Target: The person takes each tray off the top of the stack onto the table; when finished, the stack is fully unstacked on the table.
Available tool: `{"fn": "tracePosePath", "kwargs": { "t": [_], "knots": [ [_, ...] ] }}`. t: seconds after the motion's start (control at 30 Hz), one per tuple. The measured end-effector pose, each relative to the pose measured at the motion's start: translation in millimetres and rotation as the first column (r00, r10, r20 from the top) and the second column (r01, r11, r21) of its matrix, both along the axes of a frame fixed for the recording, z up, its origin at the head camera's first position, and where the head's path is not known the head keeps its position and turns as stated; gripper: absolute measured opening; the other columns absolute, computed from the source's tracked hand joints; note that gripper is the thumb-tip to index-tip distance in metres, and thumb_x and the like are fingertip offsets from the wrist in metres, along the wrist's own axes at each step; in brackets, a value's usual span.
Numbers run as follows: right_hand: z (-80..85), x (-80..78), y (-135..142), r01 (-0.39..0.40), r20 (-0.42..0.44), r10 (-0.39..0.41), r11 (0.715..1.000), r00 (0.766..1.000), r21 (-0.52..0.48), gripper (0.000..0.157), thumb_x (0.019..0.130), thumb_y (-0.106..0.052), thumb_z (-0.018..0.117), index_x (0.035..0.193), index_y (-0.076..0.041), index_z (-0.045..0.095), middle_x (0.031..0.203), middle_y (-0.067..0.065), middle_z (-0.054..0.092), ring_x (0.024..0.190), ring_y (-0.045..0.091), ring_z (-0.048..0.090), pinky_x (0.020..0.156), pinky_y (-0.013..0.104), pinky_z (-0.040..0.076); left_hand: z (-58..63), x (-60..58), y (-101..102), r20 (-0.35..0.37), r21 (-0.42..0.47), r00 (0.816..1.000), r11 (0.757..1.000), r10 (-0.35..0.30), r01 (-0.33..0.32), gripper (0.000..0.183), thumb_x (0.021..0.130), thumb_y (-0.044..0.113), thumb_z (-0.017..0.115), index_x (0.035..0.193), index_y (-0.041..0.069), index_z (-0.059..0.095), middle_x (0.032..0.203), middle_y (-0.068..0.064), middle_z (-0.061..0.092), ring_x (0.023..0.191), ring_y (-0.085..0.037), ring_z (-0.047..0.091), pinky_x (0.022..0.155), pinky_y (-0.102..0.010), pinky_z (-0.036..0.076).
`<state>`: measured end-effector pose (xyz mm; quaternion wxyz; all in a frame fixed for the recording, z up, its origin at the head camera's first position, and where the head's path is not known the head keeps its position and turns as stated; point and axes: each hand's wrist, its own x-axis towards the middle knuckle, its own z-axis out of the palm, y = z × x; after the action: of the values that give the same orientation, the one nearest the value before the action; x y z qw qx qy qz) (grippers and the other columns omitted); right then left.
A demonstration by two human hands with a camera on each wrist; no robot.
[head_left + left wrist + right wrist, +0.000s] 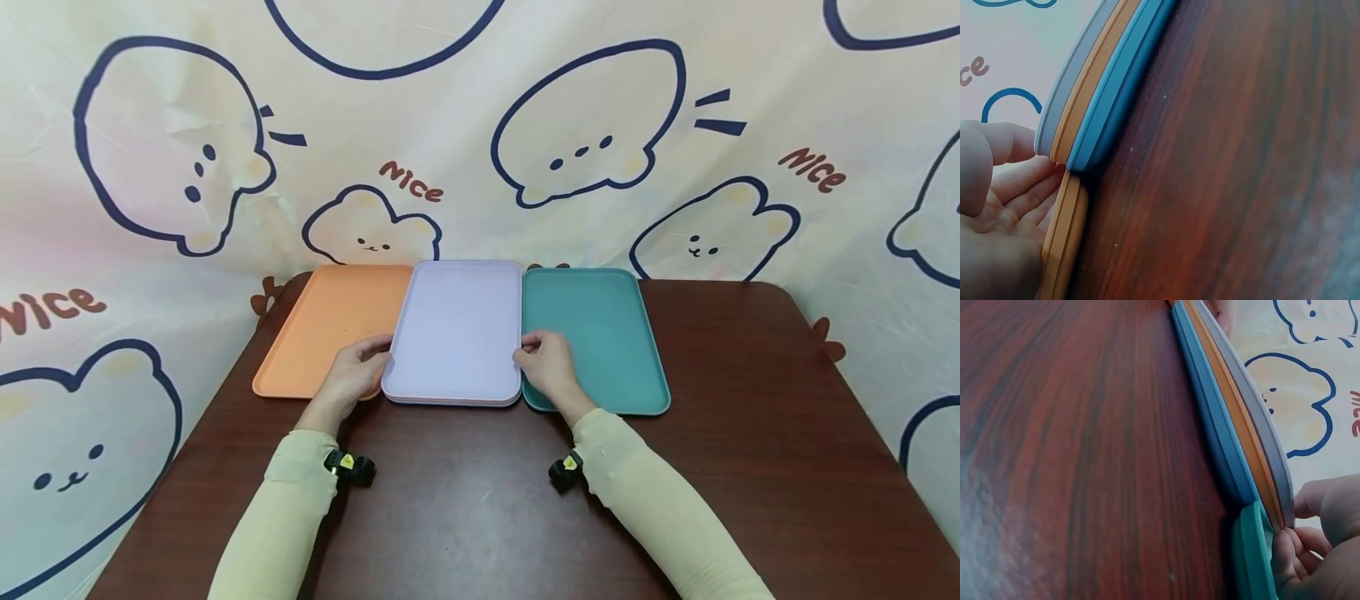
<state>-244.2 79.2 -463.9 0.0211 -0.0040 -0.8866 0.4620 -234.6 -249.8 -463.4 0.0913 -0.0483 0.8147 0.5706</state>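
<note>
A lavender tray [457, 333] tops a stack in the middle of the table. Beneath it the left wrist view shows an orange tray [1092, 81] and, lowest, a blue tray [1119, 87]. My left hand [351, 377] pinches the lavender tray's left edge, its lower fingers between the stack and a separate orange tray [330, 325]. On the opposite edge my right hand [551, 367] pinches the lavender tray, with fingertips also close against the orange layer below. A teal tray [607, 350] lies under and beside the right hand.
The dark brown wooden table [465, 500] extends in front of the trays and off to the right. Behind it hangs a pale cloth [465, 125] printed with cartoon bears, close to the trays' far edges.
</note>
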Motion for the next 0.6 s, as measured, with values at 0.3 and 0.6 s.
{"fn": "tracePosePath", "kwargs": {
  "t": [0.3, 0.6],
  "knots": [
    [4.4, -1.5, 5, 0.07, -0.031, -0.073, 0.992, 0.997, -0.102, 0.031, 0.091, -0.009, 0.065, 0.117, 0.005, 0.077, 0.103, 0.02, 0.078, 0.095, 0.032, 0.075, 0.079, 0.033, 0.059, -1.6, -0.5, -1, -0.034, 0.001, 0.999, 1.0, -0.009, 0.009, 0.05, 0.111, 0.011, 0.052, 0.159, -0.003, 0.05, 0.166, -0.025, 0.047, 0.159, -0.036, 0.038, 0.13, -0.049, 0.032],
    [5.0, 6.1, 17, 0.184, -0.004, -0.197, 0.927, 0.98, -0.327, 0.033, 0.099, -0.006, 0.06, 0.126, 0.008, 0.073, 0.116, 0.028, 0.075, 0.103, 0.036, 0.073, 0.077, 0.028, 0.057, 1.4, -0.3, 0, -0.02, -0.017, 1.0, 1.0, -0.01, 0.01, 0.051, 0.111, 0.012, 0.051, 0.16, 0.0, 0.049, 0.168, -0.023, 0.045, 0.16, -0.036, 0.036, 0.131, -0.051, 0.031]
  ]
}}
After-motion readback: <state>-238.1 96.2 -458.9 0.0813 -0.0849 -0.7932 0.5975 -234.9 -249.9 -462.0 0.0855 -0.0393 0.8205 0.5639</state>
